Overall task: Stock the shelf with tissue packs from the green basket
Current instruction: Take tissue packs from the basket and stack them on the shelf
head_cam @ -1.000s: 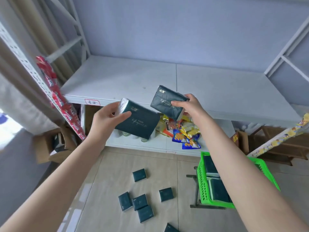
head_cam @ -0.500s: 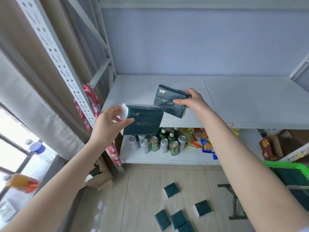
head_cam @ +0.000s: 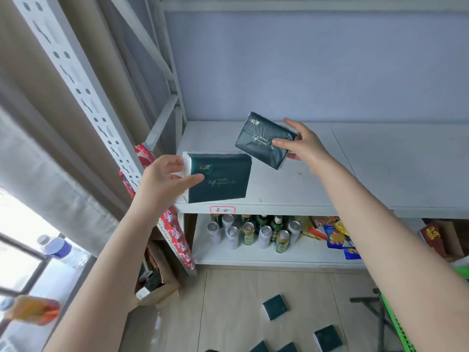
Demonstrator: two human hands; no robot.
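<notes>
My left hand pinches the left end of a dark green tissue pack over the front left corner of the white shelf. My right hand grips the right end of a second dark green tissue pack, held tilted a little above the shelf and further back. Whether the left pack touches the shelf board I cannot tell. Only a sliver of the green basket shows at the lower right edge.
Several more tissue packs lie on the tiled floor. The lower shelf holds cans and bottles and snack bags. A perforated shelf post with hanging red sachets stands left; a cardboard box sits below it.
Both hands have carried their packs up and forward over the shelf. My view has swung left and closer, so the green basket has slid almost out of sight.
</notes>
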